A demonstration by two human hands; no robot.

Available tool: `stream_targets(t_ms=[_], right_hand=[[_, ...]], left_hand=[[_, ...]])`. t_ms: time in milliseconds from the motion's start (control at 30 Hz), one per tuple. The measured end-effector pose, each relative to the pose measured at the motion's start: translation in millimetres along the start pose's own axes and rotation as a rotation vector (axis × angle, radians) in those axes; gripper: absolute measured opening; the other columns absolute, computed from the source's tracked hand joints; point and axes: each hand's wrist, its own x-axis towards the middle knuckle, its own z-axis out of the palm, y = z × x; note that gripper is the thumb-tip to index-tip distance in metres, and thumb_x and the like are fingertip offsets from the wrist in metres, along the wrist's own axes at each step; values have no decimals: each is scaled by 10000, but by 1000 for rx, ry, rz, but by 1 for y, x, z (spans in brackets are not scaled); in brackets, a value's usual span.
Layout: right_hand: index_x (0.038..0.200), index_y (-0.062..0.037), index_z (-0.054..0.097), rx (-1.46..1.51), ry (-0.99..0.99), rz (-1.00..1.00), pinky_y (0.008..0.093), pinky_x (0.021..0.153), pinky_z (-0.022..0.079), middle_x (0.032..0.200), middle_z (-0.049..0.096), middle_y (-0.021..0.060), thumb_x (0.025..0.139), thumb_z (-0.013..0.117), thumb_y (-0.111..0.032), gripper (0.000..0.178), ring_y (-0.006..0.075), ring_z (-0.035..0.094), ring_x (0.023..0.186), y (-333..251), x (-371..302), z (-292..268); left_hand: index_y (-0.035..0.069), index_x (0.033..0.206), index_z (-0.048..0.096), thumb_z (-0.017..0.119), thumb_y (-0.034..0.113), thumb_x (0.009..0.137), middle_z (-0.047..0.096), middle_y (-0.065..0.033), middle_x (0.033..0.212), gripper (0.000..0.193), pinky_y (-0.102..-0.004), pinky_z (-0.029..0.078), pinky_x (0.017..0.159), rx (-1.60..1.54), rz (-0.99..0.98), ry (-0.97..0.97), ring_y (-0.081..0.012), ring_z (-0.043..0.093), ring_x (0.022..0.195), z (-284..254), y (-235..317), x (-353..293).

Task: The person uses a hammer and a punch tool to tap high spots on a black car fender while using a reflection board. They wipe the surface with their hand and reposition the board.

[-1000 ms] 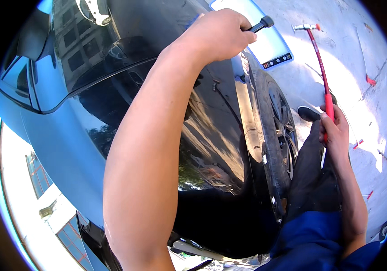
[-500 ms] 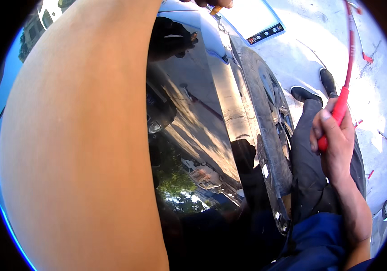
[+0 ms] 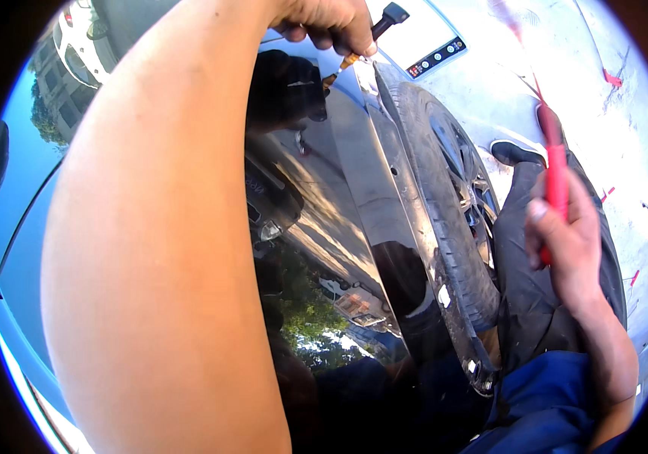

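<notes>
My left hand [image 3: 331, 23] reaches over the dark glossy car panel [image 3: 324, 166], with my forearm covering much of the left side. Its fingers pinch a slim punch with an amber lower part [image 3: 350, 59] and a black upper end [image 3: 390, 18]. The tip points down at the panel, close to its mirrored image; whether it touches I cannot tell. My right hand [image 3: 570, 242], to the right of the wheel, is closed round the red grip of a thin hammer [image 3: 557, 170]. The hammer's far end is smeared by motion.
A white light board [image 3: 418, 34] with a strip of buttons stands beyond the panel. The car's tyre [image 3: 452, 250] lies between the panel and my dark-trousered legs [image 3: 539, 287]. Red-ended tools [image 3: 613, 78] are scattered on the pale floor at the right.
More of my left hand and its punch now shows, lower in the picture. The hammer has swung from upright toward the left and is blurred. The view has shifted slightly.
</notes>
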Motion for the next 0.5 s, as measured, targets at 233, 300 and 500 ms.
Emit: stream_targets(t_ms=[233,300,500], right_hand=[[1147,-49,449,68,-11,-2,223,460,381,710,483,15,1029,561,-247,256,83,476,513,8,-4,2],[1181,-39,454,-4,-40,-17,226,455,384,713,487,15,1019,573,-236,282,85,470,511,6,-5,3],[1161,-40,466,243,175,-119,233,490,398,745,506,28,1007,572,-154,219,92,481,528,10,-8,5]], left_hand=[[31,953,793,755,336,843,722,-47,861,326,-331,465,657,60,-70,18,-164,618,790,-4,6,-10],[37,957,792,763,344,834,718,-41,870,332,-332,467,655,45,-56,-2,-159,616,792,-3,-3,-5],[60,956,797,752,338,846,715,-36,885,302,-334,477,665,69,-128,57,-160,615,804,1,11,0]])
